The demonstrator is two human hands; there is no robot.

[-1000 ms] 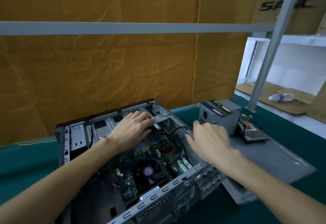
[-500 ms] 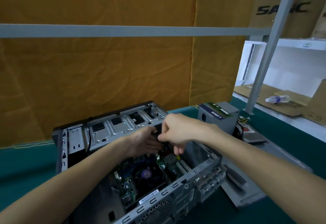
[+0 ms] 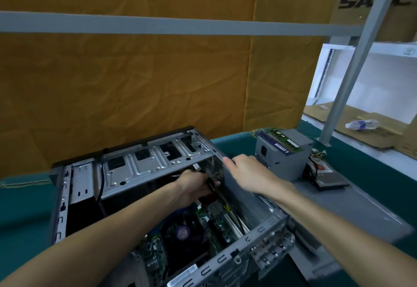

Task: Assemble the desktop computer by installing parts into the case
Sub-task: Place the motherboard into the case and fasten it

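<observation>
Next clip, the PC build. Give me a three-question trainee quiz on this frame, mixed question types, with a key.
1. True or false: the grey box-shaped power supply is already mounted inside the open grey metal computer case.
2. Multiple choice: the left hand is (A) flat on the green table cover, (B) inside the case, gripping black cables, (C) lifting the plastic bottle.
3. Fill in: the right hand rests on the case's ____ wall.

Key
1. False: it stands outside on the flat grey side panel, with a green memory stick on top.
2. B
3. Right-hand; how its fingers grip the edge cannot be told.
</observation>
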